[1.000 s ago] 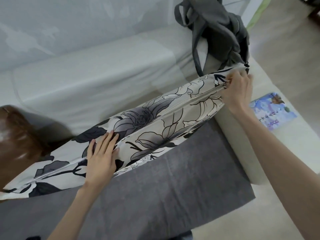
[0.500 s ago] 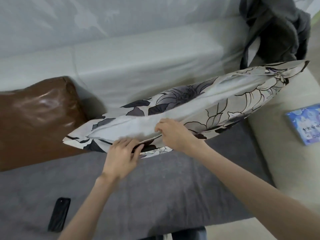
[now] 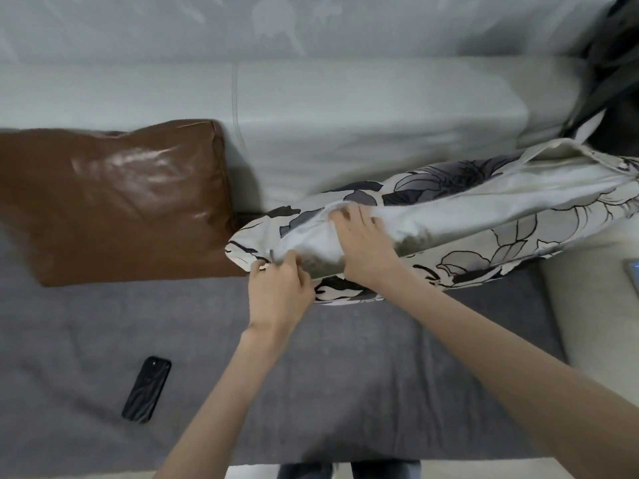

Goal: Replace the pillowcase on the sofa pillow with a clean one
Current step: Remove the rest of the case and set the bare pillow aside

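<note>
One floral pillowcase point(image 3: 460, 250), cream with grey and black flowers, lying across the centre right of the frame on the grey seat cover point(image 3: 345, 375), its right end running out toward the right edge. Open along its top edge, with one pale inner pillow point(image 3: 484, 209) showing through the gap.

Two bare hands, both at the case's left end, just left of centre. Left hand point(image 3: 276, 292) with fingers curled, pinching the near edge of the pillowcase opening at its left corner. Right hand point(image 3: 363, 247) just beside it, touching the pale inner pillow, fingers bent and reaching into the opening; cannot tell whether gripping fabric or only pressing it.

One brown leather cushion point(image 3: 121, 202) at the left of the frame, leaning against the pale sofa back point(image 3: 345, 108), close to the pillowcase's left tip. One black phone point(image 3: 147, 388) lying flat on the seat cover at lower left, well apart from both hands. One dark grey bag point(image 3: 612, 81) in the upper right corner, partly cut off. One bluish object point(image 3: 634, 271) at the right edge, mostly out of frame.
</note>
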Action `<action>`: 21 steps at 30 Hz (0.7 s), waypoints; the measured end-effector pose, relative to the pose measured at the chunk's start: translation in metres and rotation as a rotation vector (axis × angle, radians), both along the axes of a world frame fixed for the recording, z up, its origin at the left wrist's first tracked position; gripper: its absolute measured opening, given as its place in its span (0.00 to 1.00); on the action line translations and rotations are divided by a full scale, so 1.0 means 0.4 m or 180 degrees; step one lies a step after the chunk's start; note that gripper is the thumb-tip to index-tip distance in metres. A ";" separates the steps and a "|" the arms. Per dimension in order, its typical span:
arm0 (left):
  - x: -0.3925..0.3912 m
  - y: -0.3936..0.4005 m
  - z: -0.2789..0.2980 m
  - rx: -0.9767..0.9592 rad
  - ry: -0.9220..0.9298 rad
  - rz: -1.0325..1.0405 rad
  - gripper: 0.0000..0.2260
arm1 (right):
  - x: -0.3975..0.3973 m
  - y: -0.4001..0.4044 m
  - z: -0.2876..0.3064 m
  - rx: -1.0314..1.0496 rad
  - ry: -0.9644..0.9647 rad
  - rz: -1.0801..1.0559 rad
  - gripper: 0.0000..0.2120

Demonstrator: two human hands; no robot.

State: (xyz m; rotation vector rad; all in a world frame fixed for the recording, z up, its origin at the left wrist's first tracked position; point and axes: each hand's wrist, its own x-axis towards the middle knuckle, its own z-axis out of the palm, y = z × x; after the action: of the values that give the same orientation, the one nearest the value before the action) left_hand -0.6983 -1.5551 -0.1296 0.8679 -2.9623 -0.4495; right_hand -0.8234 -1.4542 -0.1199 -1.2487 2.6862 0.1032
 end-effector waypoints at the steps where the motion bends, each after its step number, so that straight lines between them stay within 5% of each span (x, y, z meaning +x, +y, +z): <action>1: 0.001 -0.001 -0.002 0.0082 -0.0157 0.0100 0.04 | 0.009 -0.028 0.000 -0.0011 0.0112 0.0088 0.37; 6: 0.001 -0.013 0.002 0.0308 -0.0106 0.0102 0.12 | 0.051 -0.131 -0.023 0.0215 0.0094 0.0364 0.36; 13: 0.008 -0.067 -0.006 0.0169 -0.0591 -0.0021 0.37 | 0.072 -0.124 -0.070 0.0300 0.0038 0.0466 0.36; 21: 0.024 -0.052 -0.048 -0.0227 -0.0673 -0.0307 0.38 | 0.091 -0.102 -0.081 0.0097 -0.0270 0.0128 0.26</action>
State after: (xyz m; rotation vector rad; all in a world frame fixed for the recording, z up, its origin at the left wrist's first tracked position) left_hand -0.6885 -1.5758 -0.1490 0.8162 -3.2009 -0.2676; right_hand -0.7872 -1.4950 -0.1522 -1.2691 2.5789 0.0939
